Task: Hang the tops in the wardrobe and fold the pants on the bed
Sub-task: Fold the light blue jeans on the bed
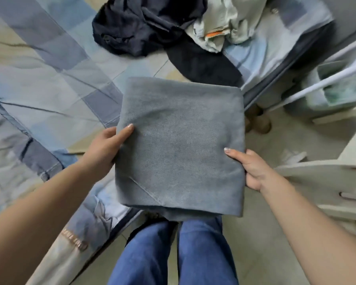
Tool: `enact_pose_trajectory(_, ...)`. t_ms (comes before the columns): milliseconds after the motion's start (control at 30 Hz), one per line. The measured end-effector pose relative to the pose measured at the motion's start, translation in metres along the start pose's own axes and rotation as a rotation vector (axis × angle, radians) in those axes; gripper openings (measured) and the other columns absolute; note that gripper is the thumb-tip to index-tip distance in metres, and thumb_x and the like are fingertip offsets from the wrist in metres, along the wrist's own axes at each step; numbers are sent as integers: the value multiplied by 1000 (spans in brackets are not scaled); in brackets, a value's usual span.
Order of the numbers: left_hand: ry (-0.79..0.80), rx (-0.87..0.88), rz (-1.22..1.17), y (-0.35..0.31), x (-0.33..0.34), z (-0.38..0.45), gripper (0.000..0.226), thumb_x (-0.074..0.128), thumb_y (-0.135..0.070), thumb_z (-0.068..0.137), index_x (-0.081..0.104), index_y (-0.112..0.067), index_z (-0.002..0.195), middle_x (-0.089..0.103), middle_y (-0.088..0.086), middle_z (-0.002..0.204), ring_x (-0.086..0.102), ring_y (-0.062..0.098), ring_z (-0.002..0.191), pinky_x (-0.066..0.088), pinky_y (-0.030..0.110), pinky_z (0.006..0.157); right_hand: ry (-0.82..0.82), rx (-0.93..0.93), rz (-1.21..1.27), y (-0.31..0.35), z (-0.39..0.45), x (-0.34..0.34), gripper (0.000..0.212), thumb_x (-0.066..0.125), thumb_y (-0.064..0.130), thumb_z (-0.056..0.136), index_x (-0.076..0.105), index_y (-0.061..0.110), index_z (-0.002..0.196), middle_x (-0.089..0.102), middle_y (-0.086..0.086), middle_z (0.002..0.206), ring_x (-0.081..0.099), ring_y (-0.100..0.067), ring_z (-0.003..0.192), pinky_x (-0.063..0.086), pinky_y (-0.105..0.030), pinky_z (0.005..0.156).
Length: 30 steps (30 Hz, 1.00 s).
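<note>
While the folded grey pants (180, 145) are held in the air in front of the person, above the bed's corner and the floor, each side edge is gripped by one hand. The left hand (109, 147) is closed on the left edge, thumb laid on top, remaining fingers hidden beneath the cloth. The right hand (250, 168) is closed on the right edge in the same manner, thumb on top, fingers underneath. The pants are folded into a flat, nearly square packet; a diagonal seam is seen near its lower left corner.

The bed (49, 79) is covered by a sheet in blue, grey and beige blocks. At its far end a heap of clothes is left unfolded: a dark navy garment (140, 25) lies crumpled, and a pale green garment (230, 21) with an orange tag lies touching it on the right, partly over dark cloth.

To the right, beside the bed, a pale green container (335, 87) is seen behind white bars (327, 81); pale cloth appears to lie in it, but blur prevents a firm reading. White furniture (327, 177) is noted at the right edge. Blue jeans (173, 254), worn by the person, are seen below the packet.
</note>
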<state>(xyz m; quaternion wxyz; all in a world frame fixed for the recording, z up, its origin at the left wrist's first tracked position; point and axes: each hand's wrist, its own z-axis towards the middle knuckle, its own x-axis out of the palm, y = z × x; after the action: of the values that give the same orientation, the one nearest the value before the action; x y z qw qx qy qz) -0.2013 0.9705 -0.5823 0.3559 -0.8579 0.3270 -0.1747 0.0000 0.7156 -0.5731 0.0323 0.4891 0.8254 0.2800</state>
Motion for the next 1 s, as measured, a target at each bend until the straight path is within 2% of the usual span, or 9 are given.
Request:
enact_pose_trajectory(100, -7, 11, 64, -19, 23, -48, 21, 67, -34, 86, 70, -14, 93, 75, 3, 89, 70, 18, 85, 54, 32, 80, -53, -50, 79, -14, -73, -9, 67, 89, 24, 47, 64, 2, 105, 74, -13, 88, 72, -24, 77, 59, -34, 60)
enact_pose_trajectory(200, 50, 39, 142, -39, 58, -89, 20, 65, -33, 87, 70, -15, 94, 75, 0, 88, 71, 14, 82, 56, 28, 73, -83, -109, 160, -25, -139, -28, 88, 97, 36, 23, 67, 6, 100, 73, -15, 94, 72, -25, 82, 58, -33, 60)
enact_pose_trajectory(267, 109, 58, 196, -51, 89, -116, 20, 66, -33, 86, 70, -15, 91, 75, -1, 83, 71, 13, 76, 57, 26, 68, -137, -146, 220, -33, -184, -47, 88, 97, 36, 23, 66, 6, 100, 73, -15, 95, 72, -25, 82, 58, -33, 60)
enact_pose_trajectory(400, 235, 100, 298, -67, 161, -164, 18, 65, -32, 87, 68, -14, 87, 73, -5, 71, 69, 5, 63, 54, 17, 54, -256, -215, 339, -55, -265, -90, 35, 75, 20, 64, 67, 9, 96, 74, -11, 87, 73, -23, 76, 58, -32, 58)
enact_pose_trajectory(500, 327, 135, 413, -65, 228, -199, 23, 67, -35, 86, 69, -13, 91, 75, 0, 80, 70, 10, 70, 56, 21, 60, -340, -288, 471, -81, -322, -131, 25, 69, 17, 67, 70, 9, 91, 74, -11, 86, 73, -22, 74, 57, -31, 56)
enact_pose_trajectory(667, 487, 143, 550, -35, 341, -257, 37, 74, -47, 69, 71, -15, 86, 75, 3, 79, 71, 17, 70, 54, 27, 63, -478, -313, 644, -140, -399, -206, 36, 65, 15, 73, 66, 5, 107, 73, -14, 97, 72, -26, 83, 59, -33, 63)
enact_pose_trajectory(733, 546, 125, 607, -13, 391, -285, 31, 73, -44, 76, 71, -15, 87, 75, 2, 78, 72, 20, 74, 56, 30, 64, -537, -321, 708, -164, -433, -242, 38, 66, 16, 75, 66, 5, 111, 72, -16, 102, 71, -28, 89, 58, -35, 70)
enact_pose_trajectory(867, 639, 149, 719, 24, 481, -331, 34, 72, -47, 78, 71, -16, 91, 75, 3, 83, 72, 23, 82, 57, 38, 80, -677, -325, 830, -198, -485, -306, 29, 56, 15, 87, 65, 7, 114, 72, -16, 103, 70, -32, 92, 53, -38, 77)
enact_pose_trajectory(1000, 714, 186, 808, 51, 564, -374, 34, 72, -50, 77, 71, -18, 88, 74, 4, 85, 71, 24, 83, 57, 36, 80, -781, -348, 927, -220, -532, -353, 25, 54, 18, 86, 67, 7, 105, 72, -13, 98, 69, -29, 90, 51, -37, 79)
